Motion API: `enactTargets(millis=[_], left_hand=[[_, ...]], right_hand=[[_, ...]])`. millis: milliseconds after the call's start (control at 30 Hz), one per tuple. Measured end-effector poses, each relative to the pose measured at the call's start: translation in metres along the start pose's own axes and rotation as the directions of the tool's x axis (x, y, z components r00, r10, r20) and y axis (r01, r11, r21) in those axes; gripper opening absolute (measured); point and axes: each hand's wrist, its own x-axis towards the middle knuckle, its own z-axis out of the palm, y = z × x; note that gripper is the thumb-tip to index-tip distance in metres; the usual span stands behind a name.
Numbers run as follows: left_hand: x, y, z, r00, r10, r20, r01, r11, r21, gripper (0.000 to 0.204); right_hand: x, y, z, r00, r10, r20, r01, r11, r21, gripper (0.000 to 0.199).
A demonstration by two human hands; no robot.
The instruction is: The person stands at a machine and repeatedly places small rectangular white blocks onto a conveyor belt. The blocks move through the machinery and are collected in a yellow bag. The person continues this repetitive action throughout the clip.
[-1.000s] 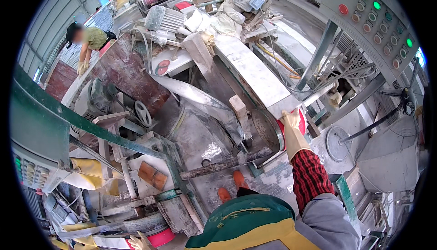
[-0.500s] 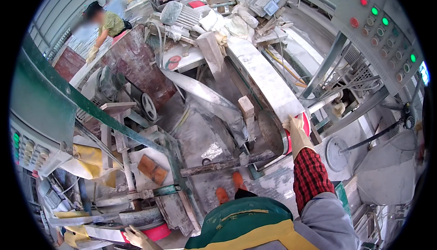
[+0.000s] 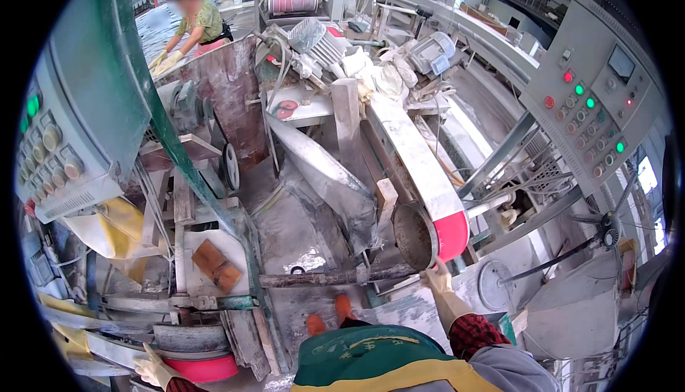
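My gloved right hand (image 3: 441, 281) rests open just below the red-rimmed belt wheel (image 3: 437, 231), gripping nothing; my left hand (image 3: 153, 369) touches another red wheel (image 3: 203, 368), its grip unclear; a steadying stage, I judge.

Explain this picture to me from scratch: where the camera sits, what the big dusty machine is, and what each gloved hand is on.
The picture comes from a fisheye camera worn on a person's head, looking down, so straight edges bend near the rim. The green and yellow apron at the bottom is the wearer's own.

Ahead stands a dust-coated workshop machine with a long pale belt arm that ends in a red-rimmed wheel. Its exact kind is hard to tell. Grey control panels with round buttons stand on the left and on the right.

The right hand, in a pale glove, reaches up to just below that wheel; whether it touches cannot be told. The left hand, also gloved, rests beside a pink disc at the lower left. Neither hand clearly grips anything.

A second person works at a bench far behind.
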Motion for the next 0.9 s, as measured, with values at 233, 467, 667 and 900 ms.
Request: enactTargets(millis=[233, 467, 667, 900], left_hand=[[-0.036, 0.025, -0.051, 0.999, 0.047, -0.006, -0.047, 0.997, 0.066, 0.057], [-0.028, -0.015, 0.021, 0.961, 0.272, -0.058, -0.278, 0.946, -0.166, 0.072], [-0.068, -0.038, 0.035, 0.929, 0.349, -0.121, -0.366, 0.912, -0.184, 0.073], [-0.198, -0.004, -0.057, 0.783, 0.602, -0.153, -0.487, 0.442, -0.753, 0.082]], right_hand=[[-0.012, 0.032, -0.011, 0.986, 0.155, 0.053, -0.140, 0.966, -0.219, 0.061], [-0.008, 0.067, 0.034, 0.947, 0.211, 0.243, -0.167, 0.968, -0.189, 0.058], [-0.033, 0.070, 0.099, 0.836, 0.267, 0.480, -0.131, 0.946, -0.298, 0.053], [-0.046, 0.069, 0.122, 0.721, 0.265, 0.640, -0.096, 0.953, -0.286, 0.051]])
